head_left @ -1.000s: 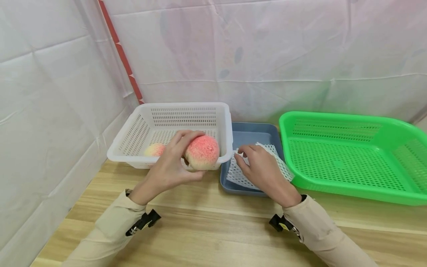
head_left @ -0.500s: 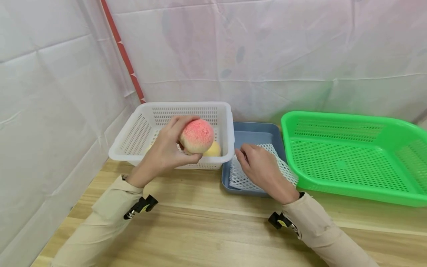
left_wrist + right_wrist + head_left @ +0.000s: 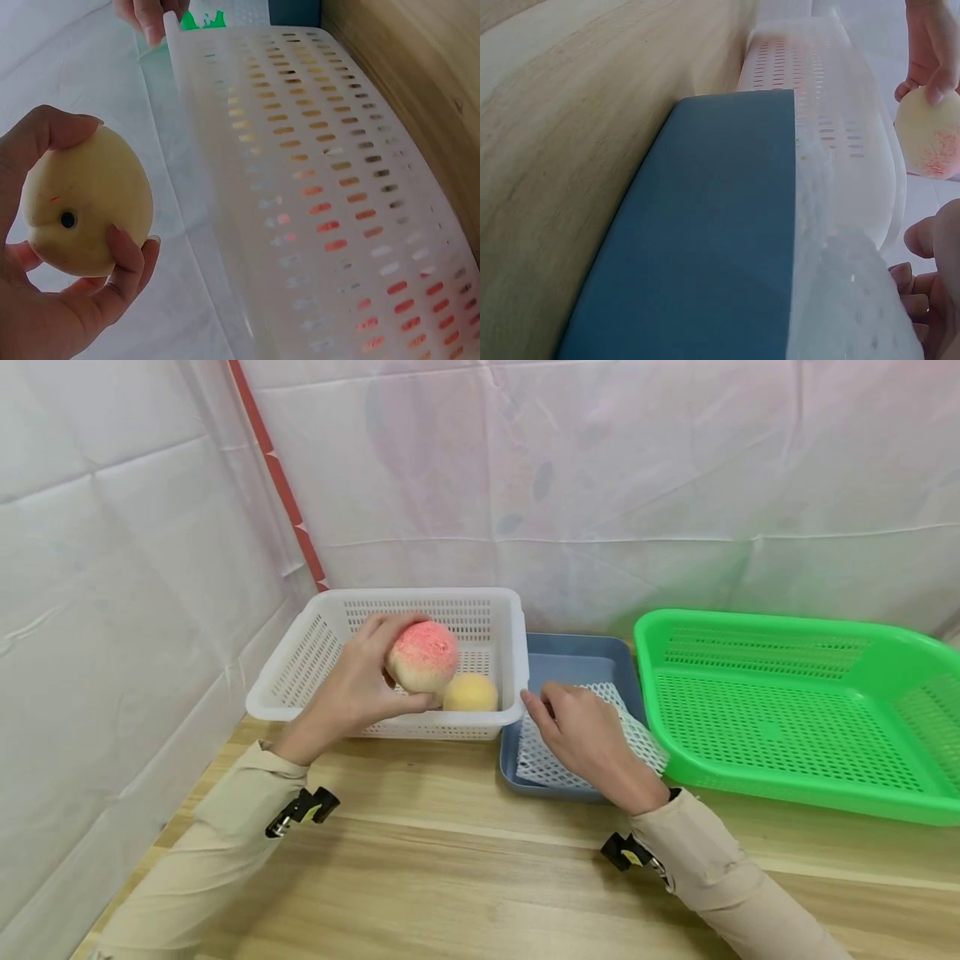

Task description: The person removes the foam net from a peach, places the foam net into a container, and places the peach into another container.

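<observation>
My left hand (image 3: 348,689) grips a pink and pale yellow peach (image 3: 423,657) above the white basket (image 3: 512,635), thumb below and fingers over its far side. The left wrist view shows the underside of this peach (image 3: 94,195), with a small dark hole. A yellow peach (image 3: 471,693) lies inside the basket at its front right; more pink patches show through the slots in the left wrist view. My right hand (image 3: 588,735) hovers over a white foam net (image 3: 538,762), thumb close to the basket's right rim. Its fingers (image 3: 916,306) are loosely curled and hold nothing.
Under the foam net is a blue-grey tray (image 3: 573,653), between the white basket and a large green basket (image 3: 765,785). All stand on a wooden table (image 3: 465,877). White cloth (image 3: 637,468) hangs behind and to the left.
My left hand has carried the peach up and left, deeper over the white basket, uncovering the yellow peach. My right hand has stayed nearly still, its fingers curling in a little.
</observation>
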Motion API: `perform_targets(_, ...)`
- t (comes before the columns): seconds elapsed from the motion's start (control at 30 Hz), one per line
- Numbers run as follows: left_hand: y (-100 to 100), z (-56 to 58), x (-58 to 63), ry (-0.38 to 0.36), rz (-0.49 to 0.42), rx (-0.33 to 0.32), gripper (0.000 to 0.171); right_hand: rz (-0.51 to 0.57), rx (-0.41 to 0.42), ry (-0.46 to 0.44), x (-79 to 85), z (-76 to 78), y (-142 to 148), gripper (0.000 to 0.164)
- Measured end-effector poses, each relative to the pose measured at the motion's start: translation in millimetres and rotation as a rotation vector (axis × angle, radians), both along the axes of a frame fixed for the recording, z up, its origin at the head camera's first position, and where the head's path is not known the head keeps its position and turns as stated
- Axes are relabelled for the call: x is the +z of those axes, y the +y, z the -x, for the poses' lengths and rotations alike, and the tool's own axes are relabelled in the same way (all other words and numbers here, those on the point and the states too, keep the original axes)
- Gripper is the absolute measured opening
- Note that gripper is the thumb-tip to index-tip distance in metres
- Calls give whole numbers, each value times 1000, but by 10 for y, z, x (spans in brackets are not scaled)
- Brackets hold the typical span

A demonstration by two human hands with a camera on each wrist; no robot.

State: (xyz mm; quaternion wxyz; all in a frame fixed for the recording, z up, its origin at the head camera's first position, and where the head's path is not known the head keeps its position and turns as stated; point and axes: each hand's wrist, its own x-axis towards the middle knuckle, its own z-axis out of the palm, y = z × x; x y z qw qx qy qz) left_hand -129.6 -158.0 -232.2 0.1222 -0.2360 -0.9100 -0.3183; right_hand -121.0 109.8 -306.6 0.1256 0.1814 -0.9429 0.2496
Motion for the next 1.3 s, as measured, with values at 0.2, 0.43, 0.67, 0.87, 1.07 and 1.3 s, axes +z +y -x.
perform_targets(0.2,-85,85,28,-5,74,-18,84,-14,-5,-24,7,14,-21,44)
perform_targets(0.43,-215,183,103,-45,157,-12,82,-44,-23,-53,28,22,-45,50)
perform_targets(0.67,-313,245,122,-86,228,4,78,-68,-39,-92,29,37,-74,51)
perform_targets(0.87,-358,308,123,-91,324,-7,74,-85,-44,-125,20,51,-61,55)
perform_targets(1.07,-389,406,149,-104,429,-44,73,-97,-52,-140,11,70,-46,55)
perform_targets(1.3,-438,515,213,-98,529,0,78,-111,-67,-170,14,69,-59,62)
